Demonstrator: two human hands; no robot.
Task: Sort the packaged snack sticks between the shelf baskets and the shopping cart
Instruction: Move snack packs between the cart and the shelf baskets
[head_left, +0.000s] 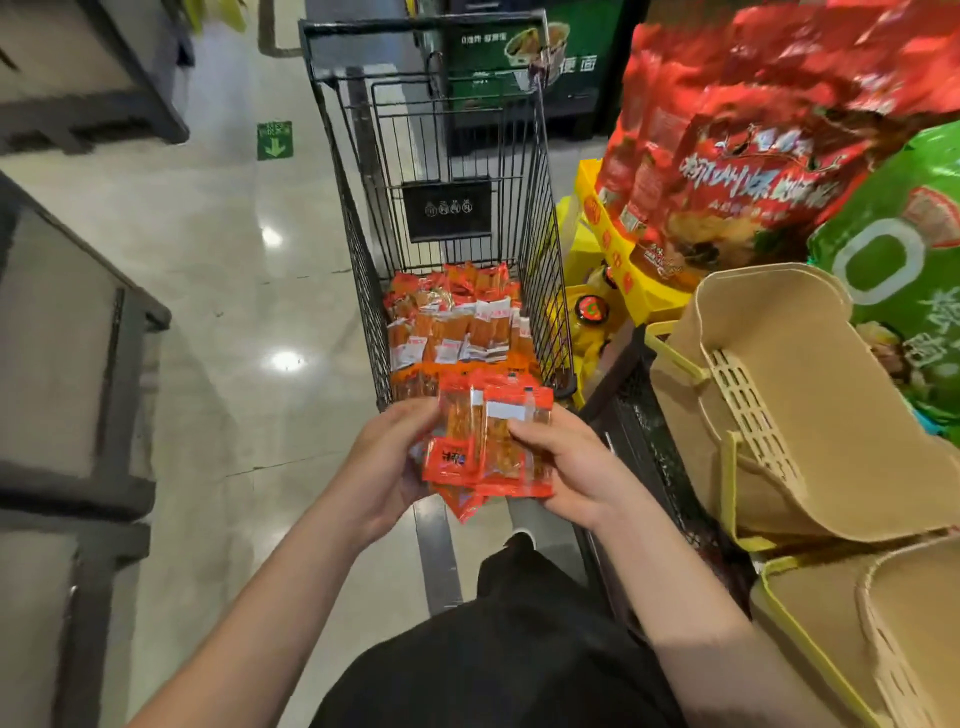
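Note:
A bundle of orange packaged snack sticks (488, 447) is held between both hands just in front of the cart's near end. My left hand (387, 462) grips its left side and my right hand (574, 467) grips its right side, thumb on top. The black wire shopping cart (540, 218) stands straight ahead, its floor covered with several more orange snack stick packs (457, 327). To the right, a tan shelf basket (779, 405) tilts toward me and looks empty. A second tan basket (852, 623) sits below it.
Large red snack bags (753, 156) and a green bag (904, 249) fill the shelf at the upper right, above a yellow display box (613, 244). Dark shelving units (67, 364) line the left side. Glossy tiled floor (234, 260) lies between them and the cart.

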